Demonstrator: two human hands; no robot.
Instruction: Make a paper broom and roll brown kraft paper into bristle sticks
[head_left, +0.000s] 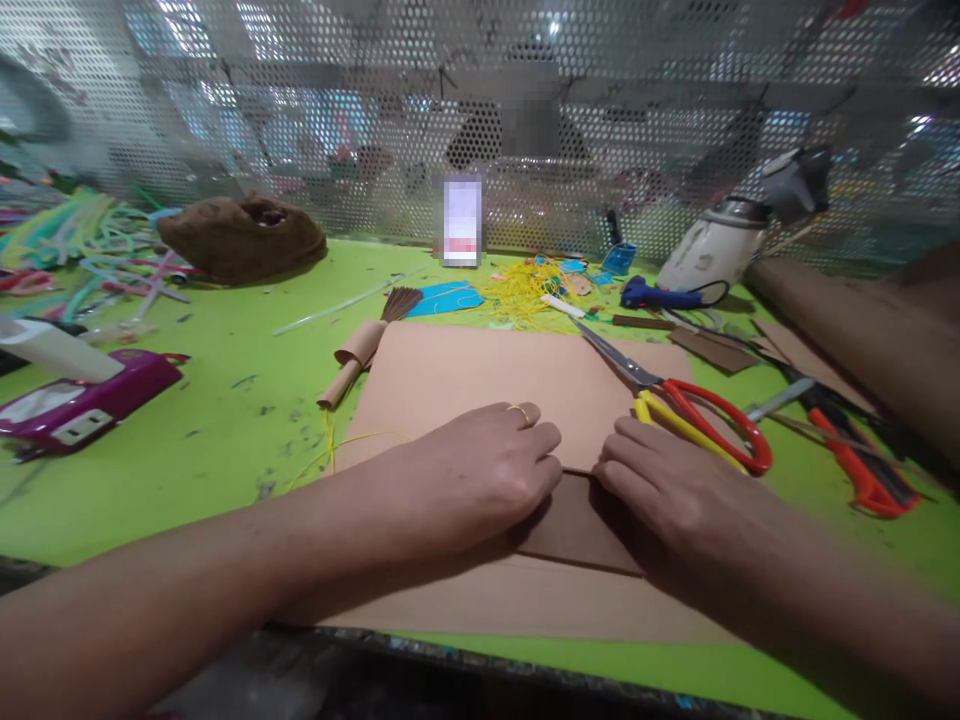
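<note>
My left hand [506, 465] is closed, its fingers bent down onto the left part of a brown paper piece [581, 520]. Opposite it, my right hand [667, 490] has curled fingers pressed on the right part of the same piece. The fingertips of both hands are partly hidden. Under the brown paper lies a large tan paper sheet [465, 370]. A pair of scissors [641, 375] with red and yellow handles rests on the sheet's right side, blades pointing away, just beyond my right hand. Beside the sheet's left edge is a rolled paper piece [360, 345] with a fringed brown end.
A green table [225, 430] carries yellow string scraps [532, 290], a blue glue gun [667, 293], a phone [462, 220] and a brown bag-like bundle [244, 238]. A purple power strip [90, 405] lies left. Red-handled pliers [862, 465] lie right. Perforated metal stands behind.
</note>
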